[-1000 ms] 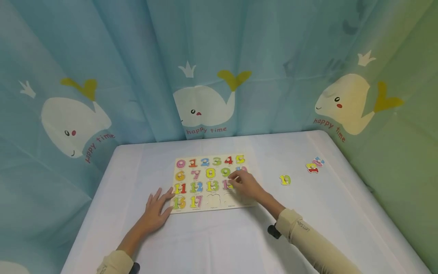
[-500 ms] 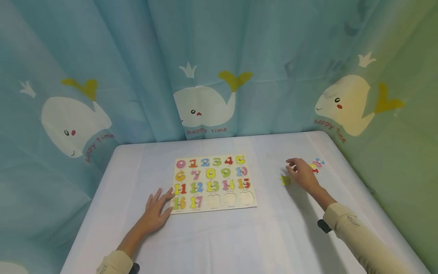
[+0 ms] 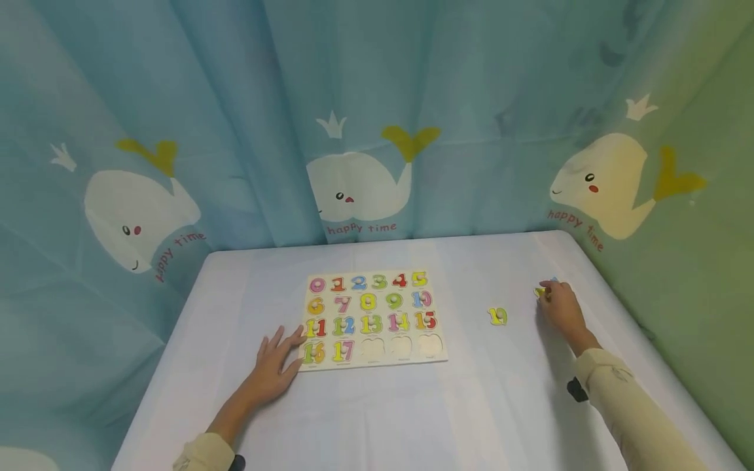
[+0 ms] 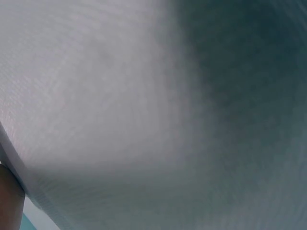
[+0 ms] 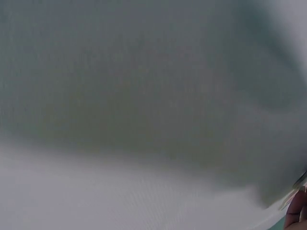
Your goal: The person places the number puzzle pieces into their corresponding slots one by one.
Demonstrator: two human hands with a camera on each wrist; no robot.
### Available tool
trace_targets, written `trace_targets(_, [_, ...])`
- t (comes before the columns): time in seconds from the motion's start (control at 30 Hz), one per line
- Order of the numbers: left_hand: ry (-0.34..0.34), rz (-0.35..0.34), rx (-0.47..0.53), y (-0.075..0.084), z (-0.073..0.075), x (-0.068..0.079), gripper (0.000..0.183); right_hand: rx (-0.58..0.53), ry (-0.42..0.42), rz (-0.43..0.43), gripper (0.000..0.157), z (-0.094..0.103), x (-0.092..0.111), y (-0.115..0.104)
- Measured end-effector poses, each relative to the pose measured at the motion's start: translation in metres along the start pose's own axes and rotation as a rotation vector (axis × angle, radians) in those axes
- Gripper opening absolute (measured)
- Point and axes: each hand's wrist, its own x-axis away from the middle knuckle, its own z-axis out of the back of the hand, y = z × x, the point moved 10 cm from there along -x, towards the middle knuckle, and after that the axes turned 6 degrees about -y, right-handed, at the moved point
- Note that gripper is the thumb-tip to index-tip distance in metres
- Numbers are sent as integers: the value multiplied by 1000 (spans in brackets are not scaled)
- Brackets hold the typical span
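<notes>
A wooden number puzzle board (image 3: 377, 363) lies on the table in the head view, with number pieces from 0 to 17 seated in it. Three recesses at the lower right of its bottom row hold no piece. My left hand (image 3: 273, 369) rests at the board's left edge, fingers spread and straight. To the right, my right hand (image 3: 564, 313) pinches at a yellow-and-red number piece (image 3: 538, 292), which its fingers mostly cover. Just behind those fingers shows a bit of a blue-and-pink piece (image 3: 554, 280). The 19 piece (image 3: 497, 316) lies between the board and the right hand.
A white cloth covers the table (image 3: 412, 418). Behind it and at the sides hangs a blue-green curtain (image 3: 247, 131) printed with whales. Both wrist views show mostly blurred cloth and shadow, with a bit of finger at a lower corner.
My right hand has gone from over the board, past the 19 piece, to the pieces at the far right, fingertips now down on one. The left hand stays at the board's edge.
</notes>
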Motion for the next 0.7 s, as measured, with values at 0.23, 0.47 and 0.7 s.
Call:
trace_targets(0.23, [4, -14, 6, 6, 3, 0, 42, 44, -12, 73, 25, 1, 3, 2])
trace_targets(0.47, [-19, 10, 2, 8, 2, 1, 42, 11, 36, 114, 25, 6, 4, -2])
trace_targets(0.7, [-9, -2, 5, 7, 2, 2, 41, -42, 41, 152, 32, -3, 4, -31])
